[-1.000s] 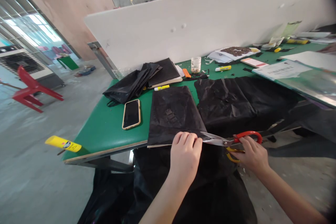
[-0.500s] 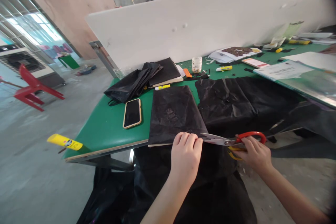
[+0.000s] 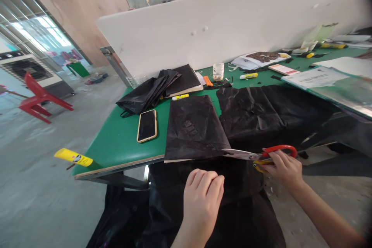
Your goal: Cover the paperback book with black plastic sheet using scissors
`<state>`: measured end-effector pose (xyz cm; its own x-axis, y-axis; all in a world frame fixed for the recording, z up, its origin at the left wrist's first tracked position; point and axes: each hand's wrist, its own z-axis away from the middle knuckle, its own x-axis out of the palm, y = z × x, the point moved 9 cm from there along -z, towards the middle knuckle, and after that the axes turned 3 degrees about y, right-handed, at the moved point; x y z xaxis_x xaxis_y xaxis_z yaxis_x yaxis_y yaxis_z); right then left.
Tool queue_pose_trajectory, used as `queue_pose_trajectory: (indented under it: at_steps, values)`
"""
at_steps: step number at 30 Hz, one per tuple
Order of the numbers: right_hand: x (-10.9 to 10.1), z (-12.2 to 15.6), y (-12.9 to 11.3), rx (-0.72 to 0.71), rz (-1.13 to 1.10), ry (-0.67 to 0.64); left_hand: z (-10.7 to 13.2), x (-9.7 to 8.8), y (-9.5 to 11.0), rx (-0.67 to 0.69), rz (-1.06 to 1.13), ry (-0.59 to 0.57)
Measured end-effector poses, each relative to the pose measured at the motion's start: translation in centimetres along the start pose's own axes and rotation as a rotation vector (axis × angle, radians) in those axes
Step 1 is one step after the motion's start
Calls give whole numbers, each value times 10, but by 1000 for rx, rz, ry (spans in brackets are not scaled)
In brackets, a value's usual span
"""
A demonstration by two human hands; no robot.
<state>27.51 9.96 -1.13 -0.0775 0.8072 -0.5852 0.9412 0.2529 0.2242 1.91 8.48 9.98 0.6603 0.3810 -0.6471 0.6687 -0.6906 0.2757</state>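
Observation:
A book wrapped in black sheet (image 3: 194, 128) lies at the front edge of the green table. Below that edge is my left hand (image 3: 203, 197), fingers curled together over black material; what they pinch, if anything, is hidden. The handles of a pair of scissors (image 3: 240, 154) are in my right hand (image 3: 286, 168), one handle red and the other yellow. The blades point left, their tips at the front right corner of the wrapped book. From the table edge, a large black sheet (image 3: 232, 209) hangs down in front of me.
A phone (image 3: 147, 126) lies left of the book, and a yellow tube (image 3: 73, 157) sits at the table's left corner. Behind are folded black bags (image 3: 148, 91), glue sticks (image 3: 180, 97), a white cup (image 3: 218, 72) and an orange cutter (image 3: 207, 81). A white panel (image 3: 203, 35) stands along the back.
My left hand has come off the front edge of the wrapped book and moved down towards me. The scissors have stayed nearly in place, with my right hand shifted slightly right.

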Motion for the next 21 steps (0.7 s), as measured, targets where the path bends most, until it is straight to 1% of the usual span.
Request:
queue_pose_trajectory:
  at_steps: [6,9,14,17,21]
  values:
    - [-3,-7,-2,-39,8,14,39,-10,-20,-100,-3,1]
    - [-3,-10,-2,-51,11,24,61,-11,-32,-131,-40,-31]
    - [-2,-12,-1,-70,9,95,96,-15,-53,-156,-136,-66]
    - [-1,-14,1,-80,6,130,111,-21,-63,-168,-188,-67]
    - [0,-16,5,-109,1,145,120,-28,-69,-182,-220,-57]
